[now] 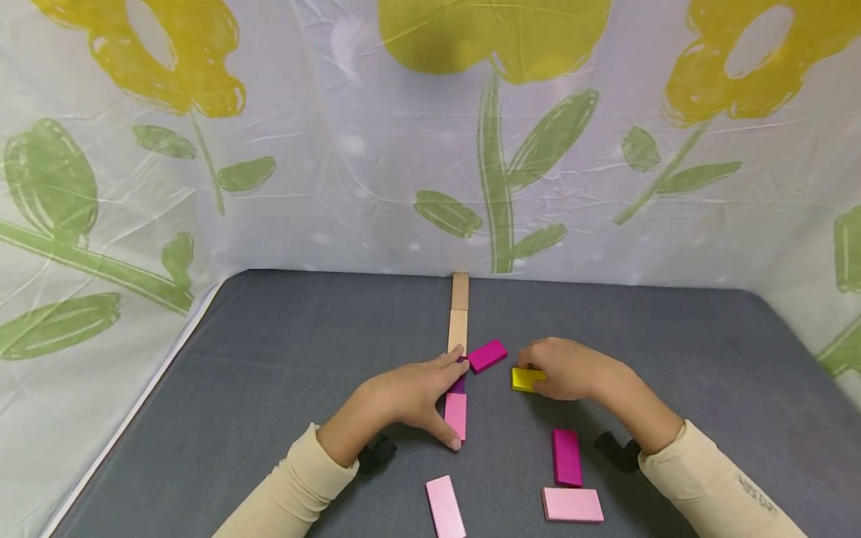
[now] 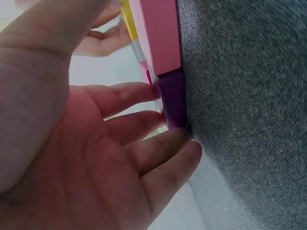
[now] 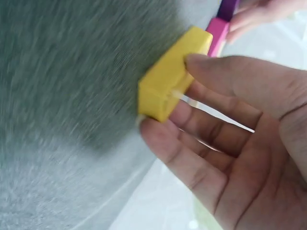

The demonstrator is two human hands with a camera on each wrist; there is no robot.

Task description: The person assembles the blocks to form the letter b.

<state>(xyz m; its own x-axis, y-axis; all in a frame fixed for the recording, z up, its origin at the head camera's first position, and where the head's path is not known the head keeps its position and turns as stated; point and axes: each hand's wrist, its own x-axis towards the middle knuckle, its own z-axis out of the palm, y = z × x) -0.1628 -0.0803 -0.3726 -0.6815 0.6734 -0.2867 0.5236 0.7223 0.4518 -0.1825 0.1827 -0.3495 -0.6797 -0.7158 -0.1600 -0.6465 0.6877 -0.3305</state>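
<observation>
My right hand (image 1: 572, 370) pinches a yellow block (image 1: 525, 379) between thumb and fingers, right of a line of blocks. In the right wrist view the same yellow block (image 3: 172, 74) is tilted, with the thumb on one face. My left hand (image 1: 412, 392) rests along the line, its loosely extended fingertips touching a dark purple block (image 2: 173, 98) and its thumb near the end of a pink block (image 1: 456, 415). Beyond the purple block, partly covered by fingers, the line continues with a light tan block (image 1: 458, 330) and a brown block (image 1: 460, 290). A magenta block (image 1: 487, 356) lies slanted beside the line.
Nearer the front lie a magenta block (image 1: 566, 457), a light pink block (image 1: 573, 505) just below it, and another light pink block (image 1: 445, 506). Dark grey cloth (image 1: 303, 329) covers the table. A flower-printed curtain (image 1: 323, 187) stands behind and at both sides.
</observation>
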